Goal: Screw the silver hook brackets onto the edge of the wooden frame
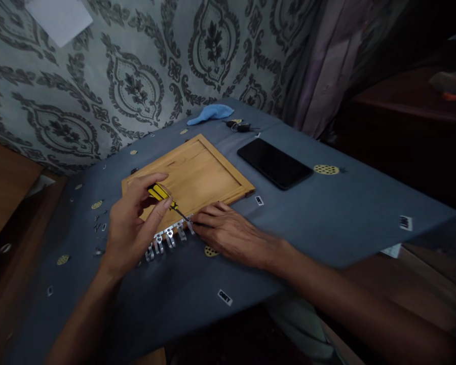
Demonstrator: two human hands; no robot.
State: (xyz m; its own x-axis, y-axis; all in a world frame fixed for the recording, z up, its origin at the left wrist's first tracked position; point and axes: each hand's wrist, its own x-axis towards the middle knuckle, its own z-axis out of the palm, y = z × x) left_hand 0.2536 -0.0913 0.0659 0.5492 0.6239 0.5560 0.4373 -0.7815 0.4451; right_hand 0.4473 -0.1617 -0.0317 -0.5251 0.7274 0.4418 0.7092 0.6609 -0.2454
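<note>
My left hand [135, 218] holds a yellow and black screwdriver [160, 192] by its handle, between thumb and fingers. The shaft slants down to the right, its tip at the right end of a row of metal hooks [170, 236]. These hooks line the near edge of a wooden board [203, 175] with a raised frame. Beside the screwdriver tip, my right hand [231, 230] lies low, its fingers bent together at the last hook and the board's edge. What its fingertips pinch, if anything, is too small to make out.
A black phone [274, 163] lies right of the board. Keys [240, 126] and a blue cloth [211, 113] are behind it. Small screws [97, 223] are scattered at the left on the blue tablecloth [349, 218]. A patterned wall [137, 66] rises behind the table.
</note>
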